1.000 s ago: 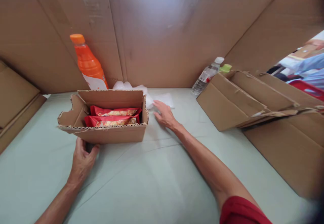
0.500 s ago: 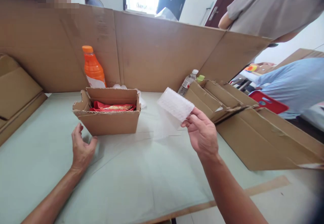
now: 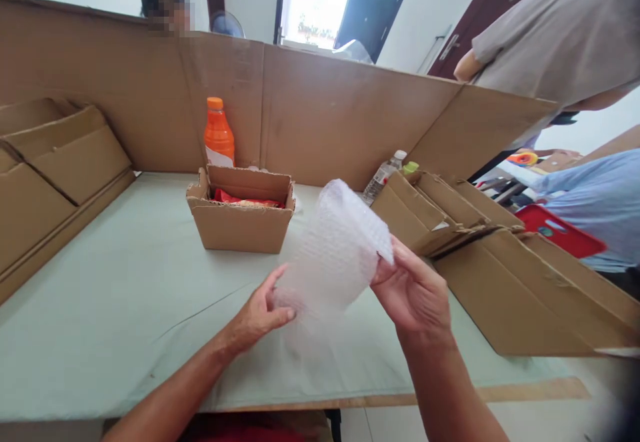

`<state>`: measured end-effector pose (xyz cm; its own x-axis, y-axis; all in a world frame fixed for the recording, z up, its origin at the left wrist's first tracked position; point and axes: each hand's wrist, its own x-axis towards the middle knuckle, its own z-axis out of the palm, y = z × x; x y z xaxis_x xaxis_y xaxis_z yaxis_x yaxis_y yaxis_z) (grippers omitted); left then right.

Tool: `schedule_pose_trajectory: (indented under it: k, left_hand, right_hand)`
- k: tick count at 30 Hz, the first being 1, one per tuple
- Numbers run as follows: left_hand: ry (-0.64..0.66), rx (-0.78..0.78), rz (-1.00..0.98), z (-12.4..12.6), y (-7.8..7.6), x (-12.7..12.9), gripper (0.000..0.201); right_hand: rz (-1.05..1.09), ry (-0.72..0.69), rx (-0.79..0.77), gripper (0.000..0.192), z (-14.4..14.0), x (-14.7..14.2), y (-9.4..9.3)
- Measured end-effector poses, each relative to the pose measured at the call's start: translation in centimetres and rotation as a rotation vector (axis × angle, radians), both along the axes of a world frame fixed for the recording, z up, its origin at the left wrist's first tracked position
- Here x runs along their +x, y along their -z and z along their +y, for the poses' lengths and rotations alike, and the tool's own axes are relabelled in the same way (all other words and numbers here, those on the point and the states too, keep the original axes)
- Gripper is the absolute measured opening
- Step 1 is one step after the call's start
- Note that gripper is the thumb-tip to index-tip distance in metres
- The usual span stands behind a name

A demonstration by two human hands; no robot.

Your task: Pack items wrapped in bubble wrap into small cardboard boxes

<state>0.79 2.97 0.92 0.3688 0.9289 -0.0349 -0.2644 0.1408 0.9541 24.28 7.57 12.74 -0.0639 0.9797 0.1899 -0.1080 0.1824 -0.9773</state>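
Across from the small box (image 3: 243, 227), the left hand (image 3: 260, 312) has come away to meet a sheet of bubble wrap (image 3: 337, 249), which opens wider than it did half a second ago. From my remote seat, I see the right hand (image 3: 415, 289) pinching the sheet's right edge between thumb and fingers. The left hand, thumb set apart from the fingers, is at the lower left edge; I cannot tell whether it grips. The bubble wrap hangs tilted between both hands, above the pale green table (image 3: 125, 309) and in front of the box, where a red packet (image 3: 231, 197) shows. Behind the box stands an orange bottle (image 3: 219, 132), near a cardboard wall (image 3: 325, 115). A clear bottle (image 3: 384, 179) leans beside brown cartons (image 3: 540, 295) at right. Beyond the wall, a person in a grey shirt (image 3: 555, 35) faces away from my camera.
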Motion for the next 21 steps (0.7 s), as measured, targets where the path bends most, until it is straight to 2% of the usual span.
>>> schedule_pose_trajectory:
  k: [2, 5, 8, 10, 12, 14, 16, 18, 21]
  left_hand:
    - [-0.018, -0.174, -0.042, -1.8, 0.3, 0.5, 0.109]
    - [-0.125, -0.308, -0.029, -4.3, 1.0, 0.2, 0.115]
    - [-0.178, -0.374, 0.022, -5.7, 1.6, -1.0, 0.103]
    - [-0.182, -0.421, 0.046, -6.2, 1.7, -1.7, 0.095]
    - [-0.165, -0.468, 0.047, -6.5, 1.6, -2.1, 0.089]
    - [-0.12, -0.504, 0.036, -6.7, 1.2, -2.2, 0.08]
    - [-0.069, -0.501, 0.018, -6.7, 0.6, -2.0, 0.072]
    - [-0.054, -0.453, -0.019, -6.3, -0.1, -1.5, 0.075]
    - [-0.132, -0.283, 0.004, -5.5, -0.7, -0.9, 0.079]
  right_hand:
    - [-0.036, -0.019, -0.047, 0.042, 2.1, 0.5, 2.9]
    - [-0.231, 0.03, -0.139, 0.048, 4.2, 2.1, 8.0]
    - [-0.612, 0.153, -0.045, 0.05, 2.6, 3.9, 11.6]
    - [-0.855, 0.124, 0.131, 0.05, -0.6, 4.5, 12.4]
    - [-1.007, -0.038, 0.311, 0.057, -4.4, 4.3, 12.3]
    - [-1.059, -0.227, 0.437, 0.069, -7.7, 3.0, 12.1]
    - [-1.019, -0.302, 0.502, 0.072, -9.6, 1.1, 12.2]
    - [-0.942, -0.223, 0.516, 0.061, -9.5, -0.6, 12.9]
    - [-0.911, 0.037, 0.43, 0.041, -6.7, -1.6, 14.2]
